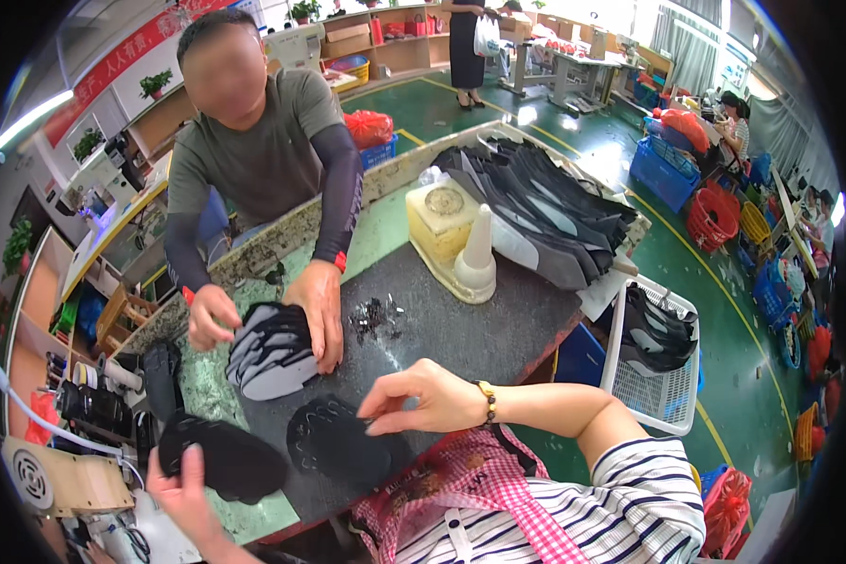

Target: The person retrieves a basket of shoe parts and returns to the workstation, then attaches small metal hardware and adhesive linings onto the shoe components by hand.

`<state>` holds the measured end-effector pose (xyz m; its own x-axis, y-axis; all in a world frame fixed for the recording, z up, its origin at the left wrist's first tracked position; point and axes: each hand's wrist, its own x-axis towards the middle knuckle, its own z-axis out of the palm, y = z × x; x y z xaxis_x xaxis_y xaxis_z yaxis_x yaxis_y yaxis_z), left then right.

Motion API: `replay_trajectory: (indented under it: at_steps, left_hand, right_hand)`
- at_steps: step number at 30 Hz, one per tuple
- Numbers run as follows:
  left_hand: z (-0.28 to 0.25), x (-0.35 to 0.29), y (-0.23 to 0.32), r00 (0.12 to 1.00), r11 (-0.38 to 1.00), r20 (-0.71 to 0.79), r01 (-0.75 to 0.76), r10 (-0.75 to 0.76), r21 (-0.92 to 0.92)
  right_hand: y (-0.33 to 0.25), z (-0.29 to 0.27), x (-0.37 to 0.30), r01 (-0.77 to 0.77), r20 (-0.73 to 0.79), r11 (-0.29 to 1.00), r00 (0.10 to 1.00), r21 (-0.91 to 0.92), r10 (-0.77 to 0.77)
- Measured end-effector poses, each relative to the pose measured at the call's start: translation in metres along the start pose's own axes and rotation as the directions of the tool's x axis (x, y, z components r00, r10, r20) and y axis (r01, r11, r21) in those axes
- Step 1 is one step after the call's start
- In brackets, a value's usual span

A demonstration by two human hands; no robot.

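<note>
The right hand (432, 399) pinches the edge of a flat black sole piece (334, 437) with cut-out holes, lying on the dark table (461, 324). The left hand (183, 489) grips another black piece (221, 456) by its lower edge at the table's near-left edge.

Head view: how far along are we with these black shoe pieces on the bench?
Done, it seems: a fanned stack that the co-worker's hands steady on the dark mat. In hand: the left hand holds one black piece at the bench edge, while the right hand pinches at a perforated piece. Left: likely the big pile of dark pieces behind and the white basket.
</note>
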<state>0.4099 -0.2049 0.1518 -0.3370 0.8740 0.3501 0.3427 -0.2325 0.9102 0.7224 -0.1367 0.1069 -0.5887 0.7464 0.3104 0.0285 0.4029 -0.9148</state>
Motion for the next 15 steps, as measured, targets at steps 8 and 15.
replay_trajectory:
  at_steps: [8,15]
  left_hand:
    - [0.147,-0.021,0.018,0.890,0.840,0.417,0.361,-0.182,-0.405]
    - [0.170,-0.034,0.009,0.926,0.766,0.366,0.303,-0.094,-0.568]
  right_hand:
    - [-0.007,0.007,0.012,0.218,-0.422,0.967,0.895,0.134,-0.143]
    - [0.017,0.010,0.004,0.257,-0.490,0.901,0.870,0.349,-0.058]
